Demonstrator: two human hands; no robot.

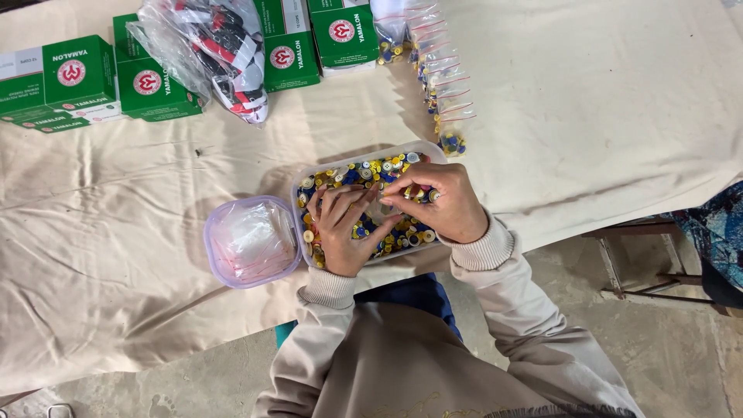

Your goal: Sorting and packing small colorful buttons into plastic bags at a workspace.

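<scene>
Left of the button tray (298, 193), the bag tub (251, 241) sits touching it. We cup our left hand (344, 232) open, palm up, over the tray; right hand (441, 203) pinches buttons (387, 166) above it. Risk: a slip scatters them off the worktop (580, 116) edge.

A single head-worn camera looks almost straight down from above the person, close over their hands (395, 217) and a cloth-covered table (604, 116). The table fills the upper frame, with bare floor (681, 356) along the bottom edge.
</scene>
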